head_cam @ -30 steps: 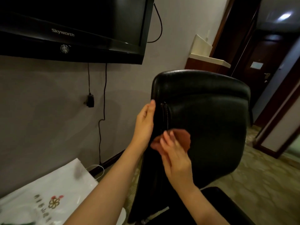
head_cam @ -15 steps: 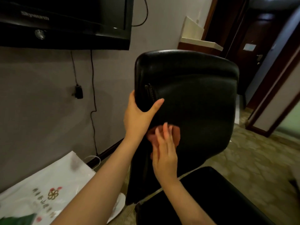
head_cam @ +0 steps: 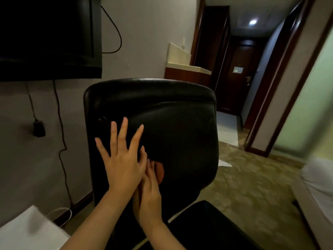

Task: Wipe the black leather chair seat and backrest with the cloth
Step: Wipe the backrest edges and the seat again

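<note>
My left hand [head_cam: 122, 165] is spread flat w/ straight fingers on the backrest [head_cam: 162, 123], right hand [head_cam: 149, 193] presses the soft, limp reddish cloth [head_cam: 160, 171] low on it w/ straightish fingers; leather looks slick, so I'd brace the edge.

Two bare forearms enter from lower frame edge, no sleeves visible. Left hand [head_cam: 122, 163] and right hand [head_cam: 149, 199] bare: no gloves, rings, watch or bracelet seen.
</note>
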{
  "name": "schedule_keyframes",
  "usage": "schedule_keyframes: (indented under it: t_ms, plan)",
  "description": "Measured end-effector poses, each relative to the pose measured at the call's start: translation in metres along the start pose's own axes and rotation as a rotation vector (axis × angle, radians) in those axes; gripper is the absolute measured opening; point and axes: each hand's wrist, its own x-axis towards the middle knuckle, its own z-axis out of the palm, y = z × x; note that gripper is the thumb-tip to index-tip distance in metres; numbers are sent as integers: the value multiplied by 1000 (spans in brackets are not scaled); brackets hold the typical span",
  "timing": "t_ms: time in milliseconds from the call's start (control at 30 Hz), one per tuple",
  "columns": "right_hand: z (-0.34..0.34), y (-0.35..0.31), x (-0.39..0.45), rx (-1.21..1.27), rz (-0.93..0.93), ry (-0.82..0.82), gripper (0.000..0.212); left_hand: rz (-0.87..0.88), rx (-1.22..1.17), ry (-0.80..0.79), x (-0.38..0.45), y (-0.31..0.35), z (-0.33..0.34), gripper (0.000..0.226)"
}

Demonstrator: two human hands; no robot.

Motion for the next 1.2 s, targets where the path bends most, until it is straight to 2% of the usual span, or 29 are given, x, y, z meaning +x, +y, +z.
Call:
schedule_keyframes:
  t_ms: [67,100,133,233,300,433,567,700,767,833,933,967,1067,1200]
  plan:
    - [-17,33,10,-108,-176,-94,50,39,59,-54,0,-2,0,49]
    - [-25,53,26,-151,-174,-119,48,31,72,-70,0,-3,0,47]
    - [-35,69,45,-151,-77,-95,46,20,83,-79,2,-3,0,47]
    - [-63,116,108,20,477,89,42,4,81,-88,4,-1,1,46]
    - [-79,136,142,52,625,142,42,-16,85,-96,4,0,3,48]
    - [-88,155,195,73,577,177,41,-38,93,-93,16,21,11,52]
    - [-78,167,190,134,515,209,42,109,240,-130,42,54,44,53]
    - [-76,198,113,96,704,324,42,140,317,-159,47,50,60,55]
    - [-79,209,112,70,748,351,39,155,337,-174,45,45,61,59]
    - [-85,212,143,76,680,361,38,161,349,-164,43,43,63,60]
    - [-95,206,204,80,441,197,40,165,352,-153,41,42,62,60]
    - [-95,207,216,72,418,159,40,169,349,-154,41,41,62,60]
    - [-98,218,203,29,581,237,39,189,346,-166,40,39,61,59]
    - [-102,220,127,140,885,356,35,193,337,-166,40,39,59,58]
